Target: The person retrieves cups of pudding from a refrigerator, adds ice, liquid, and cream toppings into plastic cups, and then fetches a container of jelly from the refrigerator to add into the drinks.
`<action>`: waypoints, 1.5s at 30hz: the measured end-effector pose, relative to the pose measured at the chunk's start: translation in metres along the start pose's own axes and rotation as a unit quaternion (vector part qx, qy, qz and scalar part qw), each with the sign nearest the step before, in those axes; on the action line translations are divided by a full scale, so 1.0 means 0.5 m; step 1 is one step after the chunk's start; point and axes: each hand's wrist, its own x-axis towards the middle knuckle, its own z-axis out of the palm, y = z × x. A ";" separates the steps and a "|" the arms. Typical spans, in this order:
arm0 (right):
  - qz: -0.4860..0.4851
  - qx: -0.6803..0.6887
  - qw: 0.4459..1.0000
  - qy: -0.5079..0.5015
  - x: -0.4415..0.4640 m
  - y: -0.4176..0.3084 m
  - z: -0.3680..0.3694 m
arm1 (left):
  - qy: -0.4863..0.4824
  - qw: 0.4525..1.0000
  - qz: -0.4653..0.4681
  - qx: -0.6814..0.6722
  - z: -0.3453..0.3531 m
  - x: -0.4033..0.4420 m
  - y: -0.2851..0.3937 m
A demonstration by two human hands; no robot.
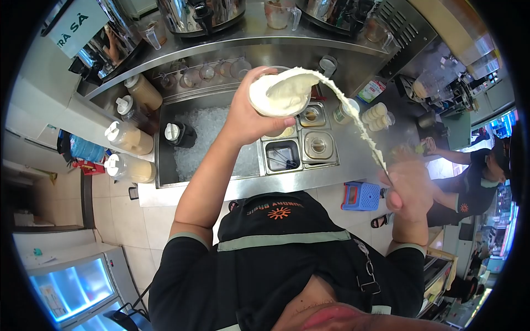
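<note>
My left hand point(251, 107) is wrapped round a cup point(280, 95) with thick white cream in it, raised over the counter. In my right hand point(408, 185), partly blurred, is the end of a long thin utensil point(361, 129) coated in the same cream. Its far end reaches the cup, where a mound of cream rises above the rim. Below the cup lies the ice bin point(210, 144), and beside that are metal containers, one open point(282, 155) and one lidded point(319, 144).
Pump bottles point(130, 167) line the left side. Steel dispensers point(201, 16) and measuring jugs point(279, 15) stand on the upper shelf. Stacked small cups point(378, 116) are on the right counter. A co-worker point(469, 182) stands at the right. A blue stool point(361, 196) is on the floor.
</note>
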 end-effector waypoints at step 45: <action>0.006 0.045 0.998 -0.036 0.029 -0.008 0.024 | 0.056 0.997 0.018 0.046 0.043 -0.031 0.063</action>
